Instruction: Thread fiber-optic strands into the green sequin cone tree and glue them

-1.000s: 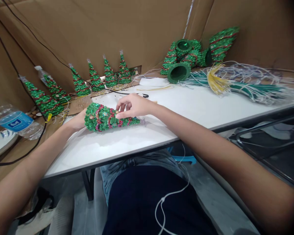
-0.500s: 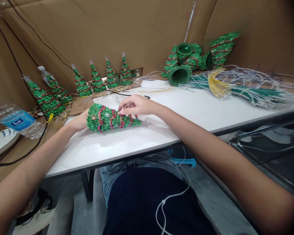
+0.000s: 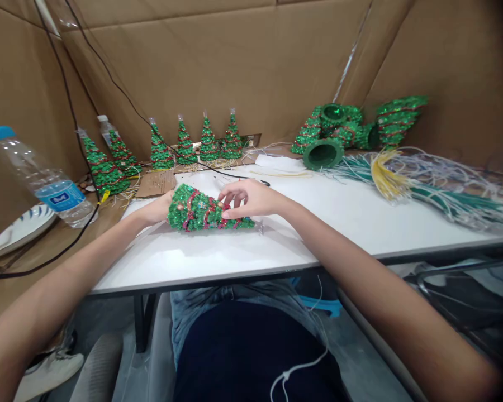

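Note:
A small green tinsel Christmas tree (image 3: pixel 193 211) with red garland and little gold balls lies on its side on the white table. Its wide base points left and its clear star tip points right. At the base, my left hand (image 3: pixel 158 210) holds the tree, its fingers hidden behind or inside the base. My right hand (image 3: pixel 247 198) arches over the upper half from behind. Its thumb and bent fingers rest on the decorated side, closed around that part with a small gap between them. Whether a tiny part is pinched there cannot be made out.
Several upright trees (image 3: pixel 185 146) line the cardboard wall at the back left. Hollow trees (image 3: pixel 323 153) are heaped at the back right, beside bundled white, green and yellow wires (image 3: pixel 436 195). A water bottle (image 3: pixel 62 198), a plate (image 3: pixel 25 229) and a black cable (image 3: pixel 73 245) are left.
The camera view has shifted, so the scene sits lower and further right. My right thumb and fingers have spread slightly apart on the tree. My left hand stays at its base.

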`<action>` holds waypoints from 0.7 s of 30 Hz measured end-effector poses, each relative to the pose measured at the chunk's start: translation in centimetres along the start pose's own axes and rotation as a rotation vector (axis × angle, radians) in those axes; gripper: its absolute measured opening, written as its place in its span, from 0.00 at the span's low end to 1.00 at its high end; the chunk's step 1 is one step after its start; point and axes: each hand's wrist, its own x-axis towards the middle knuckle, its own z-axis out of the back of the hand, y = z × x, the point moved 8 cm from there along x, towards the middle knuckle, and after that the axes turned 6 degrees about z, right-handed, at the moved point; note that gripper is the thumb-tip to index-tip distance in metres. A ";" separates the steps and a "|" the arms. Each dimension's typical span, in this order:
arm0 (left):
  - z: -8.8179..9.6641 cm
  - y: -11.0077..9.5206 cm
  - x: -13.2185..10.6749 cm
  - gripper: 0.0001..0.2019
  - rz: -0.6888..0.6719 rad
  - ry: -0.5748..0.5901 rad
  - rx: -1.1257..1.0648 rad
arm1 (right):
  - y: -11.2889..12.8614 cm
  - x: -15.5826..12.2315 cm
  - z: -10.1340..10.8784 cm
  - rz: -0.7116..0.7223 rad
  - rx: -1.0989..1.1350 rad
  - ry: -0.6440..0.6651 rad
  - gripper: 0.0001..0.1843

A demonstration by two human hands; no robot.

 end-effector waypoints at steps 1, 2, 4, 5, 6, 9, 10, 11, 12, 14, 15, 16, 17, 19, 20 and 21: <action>0.1 -0.1 -0.1 0.16 -0.010 -0.013 0.002 | 0.0 0.0 0.0 -0.008 0.007 0.002 0.26; 0.1 -0.1 -0.1 0.16 -0.020 -0.026 0.004 | -0.1 0.0 -0.1 -0.017 0.013 0.005 0.26; 0.2 -0.1 -0.2 0.14 -0.030 -0.042 0.003 | -0.2 0.0 -0.2 -0.026 0.016 0.011 0.26; 0.1 -0.1 -0.2 0.14 -0.032 -0.041 -0.005 | -0.1 0.0 -0.2 -0.023 0.006 0.014 0.26; 0.1 0.0 -0.2 0.14 -0.031 -0.035 -0.016 | -0.1 0.0 -0.2 -0.016 -0.007 0.018 0.25; -0.3 0.1 -0.2 0.15 -0.030 -0.009 -0.041 | 0.1 0.0 -0.4 0.007 -0.054 0.031 0.27; -0.3 0.1 -0.2 0.15 -0.030 -0.003 -0.044 | 0.2 -0.1 -0.4 0.009 -0.067 0.035 0.29; -0.4 0.1 -0.2 0.16 -0.031 0.000 -0.045 | 0.2 -0.1 -0.5 0.008 -0.078 0.039 0.31; -0.4 0.1 -0.3 0.16 -0.032 0.001 -0.045 | 0.2 -0.1 -0.5 0.007 -0.086 0.041 0.33; -0.3 0.1 -0.3 0.16 -0.033 -0.003 -0.045 | 0.1 -0.1 -0.6 0.004 -0.095 0.042 0.35; -0.2 0.2 -0.3 0.16 -0.034 -0.008 -0.044 | 0.1 -0.1 -0.6 0.004 -0.098 0.040 0.36; -0.2 0.2 -0.3 0.16 -0.032 -0.012 -0.042 | 0.1 -0.1 -0.6 0.004 -0.100 0.037 0.36; -0.2 0.3 -0.3 0.16 -0.029 -0.016 -0.040 | 0.0 -0.1 -0.6 0.004 -0.103 0.033 0.36; -0.1 0.4 -0.2 0.17 -0.019 -0.023 -0.036 | -0.1 -0.1 -0.6 0.007 -0.110 0.025 0.36; -0.1 0.4 -0.2 0.17 -0.012 -0.026 -0.034 | -0.1 -0.1 -0.6 0.011 -0.115 0.022 0.36; -0.2 0.5 -0.2 0.17 -0.005 -0.027 -0.032 | -0.2 -0.1 -0.6 0.015 -0.119 0.019 0.36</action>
